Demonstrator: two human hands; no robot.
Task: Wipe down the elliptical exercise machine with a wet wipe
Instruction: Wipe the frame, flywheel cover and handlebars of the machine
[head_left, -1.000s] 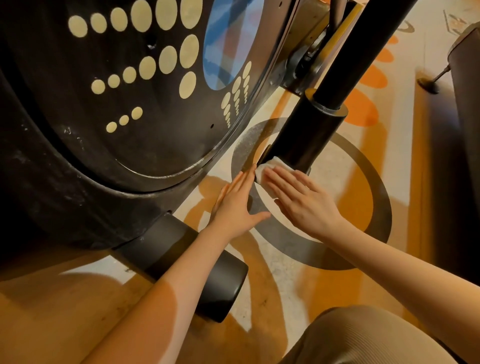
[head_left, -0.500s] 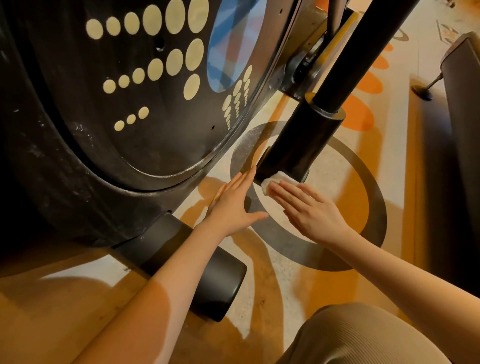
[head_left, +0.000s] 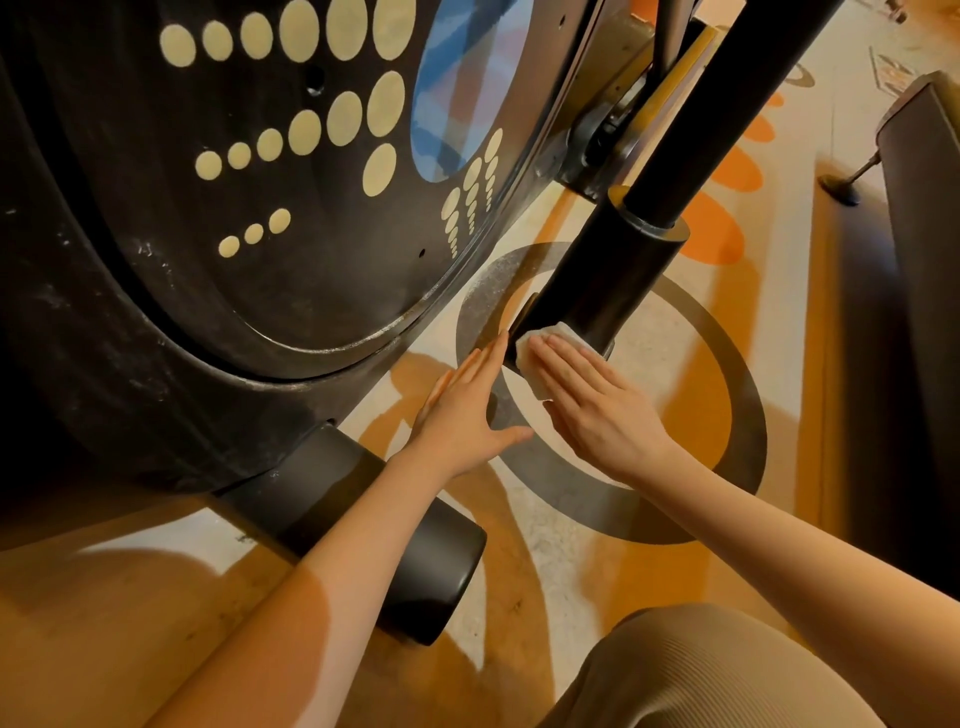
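White, folded wet wipe lies pressed under the right hand's straight fingers against the black cylindrical elliptical tube; the left hand, flat and holding nothing, touches the tube's lower end beside it.

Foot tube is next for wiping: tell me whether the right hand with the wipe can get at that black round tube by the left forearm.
Probably yes. The black foot tube lies open on the floor, only the left forearm crossing it; the right hand presses the wipe nearby.

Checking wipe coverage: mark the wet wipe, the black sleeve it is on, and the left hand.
wet wipe (head_left: 563, 332): head view, exposed top fold.
black sleeve (head_left: 608, 280): head view, mid-barrel.
left hand (head_left: 462, 410): head view, back of hand.
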